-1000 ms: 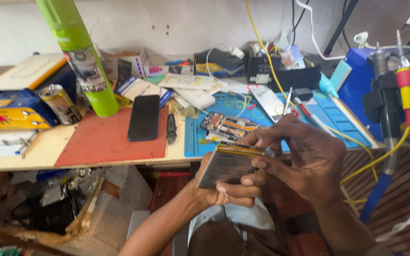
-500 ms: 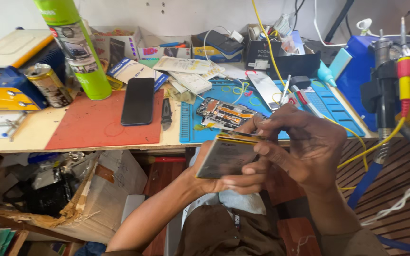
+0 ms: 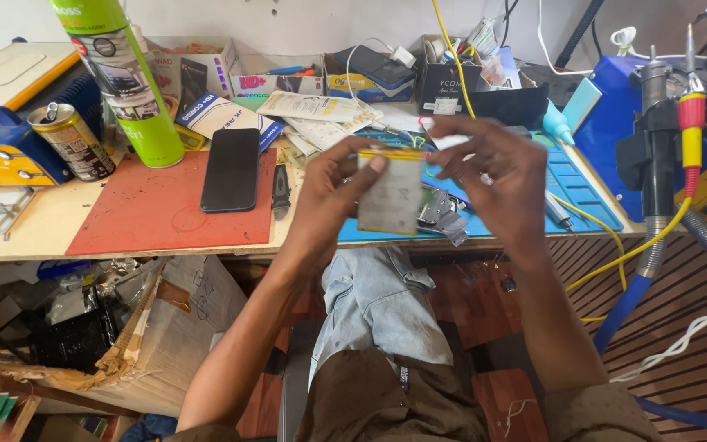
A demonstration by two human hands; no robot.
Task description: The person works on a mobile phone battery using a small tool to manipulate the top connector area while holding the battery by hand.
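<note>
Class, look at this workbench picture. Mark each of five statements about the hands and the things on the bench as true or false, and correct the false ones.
1. The left hand holds a flat silver pouch upright above the bench edge. True.
2. The right hand rests flat on the red mat. False: it is raised beside the pouch, over the blue mat.
3. A dark phone lies on the red mat. True.
4. The green spray can lies on its side. False: it stands upright at the red mat's far edge.
5. A drink can stands left of the green spray can. True.
</note>
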